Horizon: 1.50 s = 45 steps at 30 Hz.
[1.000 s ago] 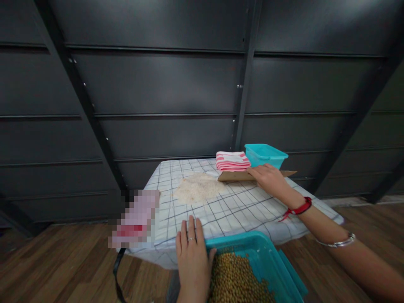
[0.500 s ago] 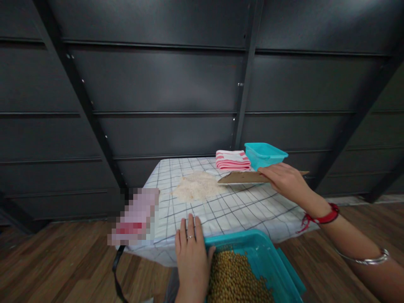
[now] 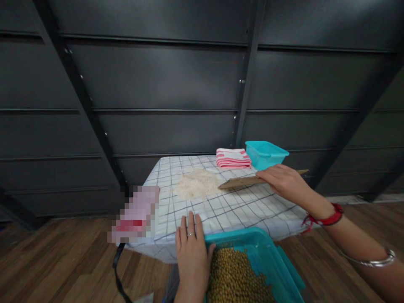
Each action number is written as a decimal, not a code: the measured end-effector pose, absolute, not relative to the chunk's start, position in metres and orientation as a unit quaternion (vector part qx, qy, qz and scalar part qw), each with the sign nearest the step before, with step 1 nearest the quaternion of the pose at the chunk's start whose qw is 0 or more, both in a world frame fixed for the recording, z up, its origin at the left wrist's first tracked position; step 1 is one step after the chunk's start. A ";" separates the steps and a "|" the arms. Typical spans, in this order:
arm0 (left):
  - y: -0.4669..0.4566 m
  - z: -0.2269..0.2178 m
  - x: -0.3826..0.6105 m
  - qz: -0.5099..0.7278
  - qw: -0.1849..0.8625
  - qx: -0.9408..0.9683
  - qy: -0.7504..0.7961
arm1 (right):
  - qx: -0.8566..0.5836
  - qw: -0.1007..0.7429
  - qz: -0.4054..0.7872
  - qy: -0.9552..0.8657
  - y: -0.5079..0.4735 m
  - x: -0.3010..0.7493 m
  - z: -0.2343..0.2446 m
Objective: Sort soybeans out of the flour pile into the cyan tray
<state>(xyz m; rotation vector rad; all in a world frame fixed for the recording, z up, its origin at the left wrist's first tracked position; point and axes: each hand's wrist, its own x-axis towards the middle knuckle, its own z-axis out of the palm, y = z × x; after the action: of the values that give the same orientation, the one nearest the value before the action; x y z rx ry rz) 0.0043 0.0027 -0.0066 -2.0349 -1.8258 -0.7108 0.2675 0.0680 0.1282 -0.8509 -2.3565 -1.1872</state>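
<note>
My right hand (image 3: 281, 181) grips a flat piece of cardboard (image 3: 241, 182), its long edge near the tabletop. The cardboard's left end meets a low, spread heap of pale grains (image 3: 197, 184), which look like rice. My left hand (image 3: 192, 248) lies flat, fingers stretched out, on the table's front edge and along the left rim of a teal tray (image 3: 265, 248). Inside this tray are many small yellow-brown beans (image 3: 236, 277). My left palm partly covers the tray's left side.
A white checked cloth (image 3: 170, 210) covers the table. A folded pink-and-white towel (image 3: 232, 158) and a turquoise basin (image 3: 265, 153) stand at the back right. At the left edge lies a blurred pink object (image 3: 139, 210) with a dark strap (image 3: 116, 265). Dark wall panels (image 3: 164, 80) rise behind.
The cardboard has tilted, its left end dipping to the cloth beside the grains. The heap's right side looks slightly drawn in. My left hand stays in place.
</note>
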 end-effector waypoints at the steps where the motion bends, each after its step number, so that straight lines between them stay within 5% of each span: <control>1: 0.003 -0.007 0.004 -0.249 0.158 -0.711 -0.639 | -0.300 0.187 -0.413 -0.839 0.064 0.268 0.130; 35: 0.002 -0.004 0.005 -0.235 0.153 -0.712 -0.644 | -0.256 0.202 -0.383 -0.864 0.017 0.260 0.132; 45: 0.002 -0.006 0.003 -0.235 0.145 -0.717 -0.639 | -0.257 0.237 -0.251 -0.903 -0.012 0.262 0.142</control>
<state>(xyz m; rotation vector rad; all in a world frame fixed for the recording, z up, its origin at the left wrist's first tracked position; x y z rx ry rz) 0.0031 0.0016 -0.0055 -2.0669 -1.8424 -0.6783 0.2616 -0.0122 0.1421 -0.7031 -2.4744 -0.6893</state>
